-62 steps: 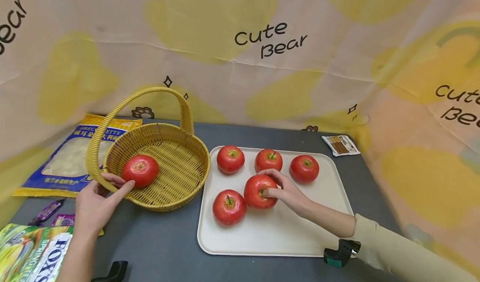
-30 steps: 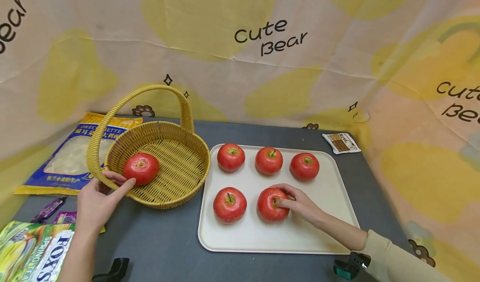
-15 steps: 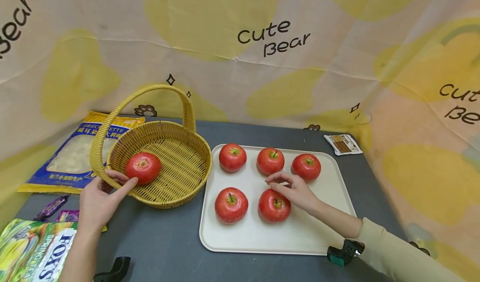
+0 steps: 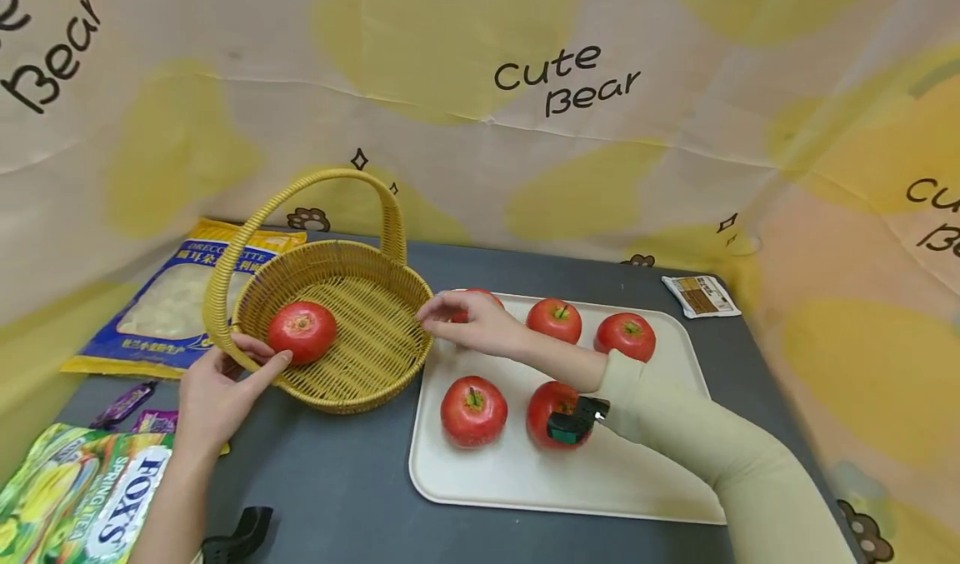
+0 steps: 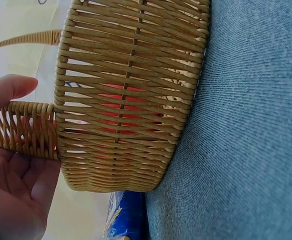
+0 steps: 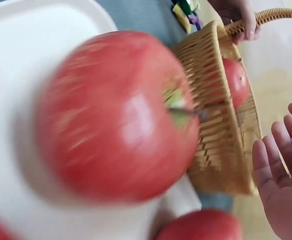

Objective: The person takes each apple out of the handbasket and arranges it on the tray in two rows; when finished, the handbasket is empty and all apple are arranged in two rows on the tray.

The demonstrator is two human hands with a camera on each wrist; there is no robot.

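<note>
Fingers of the right hand [image 4: 480, 324] hovered relaxed over the back-left apple [image 4: 474, 296], holding nothing; left hand [image 4: 225, 381] gripped the basket [image 4: 375, 356]; one apple [image 4: 302, 331] was inside, five remained on the tray [image 4: 600, 481]

Dark grey bench [image 4: 337, 489] is occupied by yellow wicker basket [image 4: 375, 372], cream plastic tray [image 4: 600, 481], snack packets [image 4: 75, 497], small sachet [image 4: 701, 295].

Cream-and-yellow "Cute Bear" backdrop cloth [image 4: 525, 89], creased — dark grey tabletop [image 4: 337, 481]

The basket [image 4: 352, 331], one apple [image 4: 302, 331] inside, stands just left of the tray [image 4: 660, 431]; five apples rest on the tray.
</note>
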